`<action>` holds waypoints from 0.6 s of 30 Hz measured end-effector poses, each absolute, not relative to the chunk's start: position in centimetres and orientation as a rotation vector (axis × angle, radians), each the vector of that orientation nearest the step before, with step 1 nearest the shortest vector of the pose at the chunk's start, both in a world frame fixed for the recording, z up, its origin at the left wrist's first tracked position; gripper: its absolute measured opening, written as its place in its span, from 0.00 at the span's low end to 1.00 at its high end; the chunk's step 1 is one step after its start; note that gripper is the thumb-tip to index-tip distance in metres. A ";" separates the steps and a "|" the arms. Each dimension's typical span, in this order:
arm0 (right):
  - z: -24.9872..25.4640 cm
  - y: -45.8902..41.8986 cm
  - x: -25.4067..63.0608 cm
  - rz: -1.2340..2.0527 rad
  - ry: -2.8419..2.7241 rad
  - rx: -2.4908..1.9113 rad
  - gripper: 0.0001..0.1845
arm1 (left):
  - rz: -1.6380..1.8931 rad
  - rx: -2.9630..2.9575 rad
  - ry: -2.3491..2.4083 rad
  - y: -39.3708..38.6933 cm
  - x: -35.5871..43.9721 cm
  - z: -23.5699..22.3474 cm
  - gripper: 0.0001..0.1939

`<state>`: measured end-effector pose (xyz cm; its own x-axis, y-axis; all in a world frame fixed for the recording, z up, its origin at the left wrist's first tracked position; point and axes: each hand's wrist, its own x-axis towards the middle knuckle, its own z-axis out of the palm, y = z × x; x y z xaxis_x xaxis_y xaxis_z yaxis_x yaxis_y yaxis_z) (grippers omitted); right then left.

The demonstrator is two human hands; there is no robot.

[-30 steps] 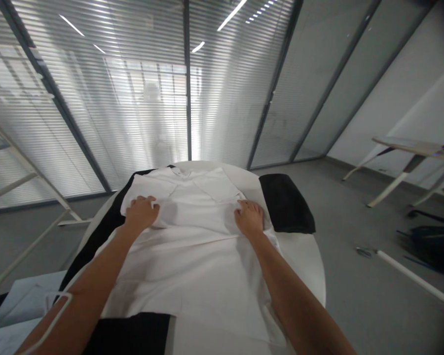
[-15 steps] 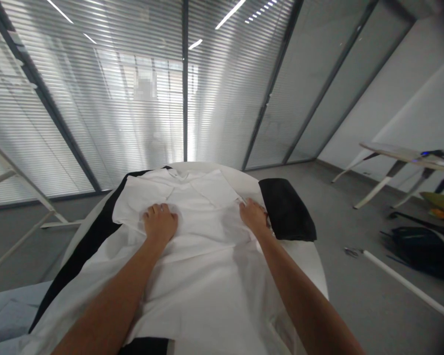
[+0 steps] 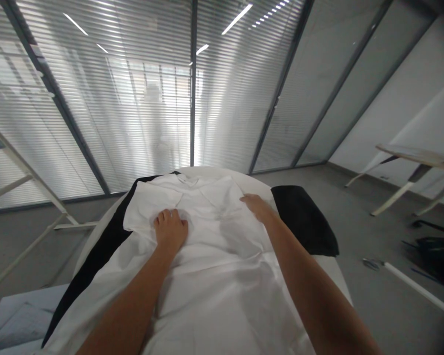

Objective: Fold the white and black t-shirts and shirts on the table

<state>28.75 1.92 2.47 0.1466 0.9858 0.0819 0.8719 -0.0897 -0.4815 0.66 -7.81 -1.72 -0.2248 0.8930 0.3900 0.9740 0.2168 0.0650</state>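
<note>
A white shirt (image 3: 214, 241) is spread over a round white table (image 3: 240, 176), its neck at the far end and its body running towards me. My left hand (image 3: 171, 229) rests palm down on the shirt near the left sleeve, fingers bent slightly and apart. At the shirt's right side, my right hand (image 3: 257, 204) has its fingers pinched on the fabric by the right sleeve; the fingertips are partly hidden. Creases cross the cloth between and below the hands. Black cloth (image 3: 103, 261) shows from beneath the shirt along the left.
A folded black cloth (image 3: 305, 217) lies at the table's right edge. On the left stand a white metal frame (image 3: 33, 172) and papers (image 3: 25, 315). To the right are a wooden-topped table (image 3: 422, 157), a white pole (image 3: 418, 288) and a dark bag (image 3: 438, 259). Glass partitions (image 3: 225, 108) rise behind.
My right hand has shifted the shirt's right sleeve area inward, away from the folded black cloth. The left hand stays on the shirt. The view has swung slightly left.
</note>
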 end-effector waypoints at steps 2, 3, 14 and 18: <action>2.7 1.4 27.7 0.428 -1.810 -1.926 0.23 | -0.436 -1.764 -2.222 -7.8 0.7 -1.6 0.16; 2.7 1.0 27.1 0.451 -1.818 -1.881 0.24 | -0.437 -1.770 -2.218 -7.8 0.6 -1.6 0.16; 2.4 -2.9 21.4 0.548 -2.088 -1.629 0.25 | -0.449 -1.774 -2.219 -7.8 0.4 -1.4 0.18; 1.9 -3.8 21.2 0.571 -2.205 -1.521 0.25 | -0.472 -1.784 -2.230 -7.7 0.3 -1.6 0.20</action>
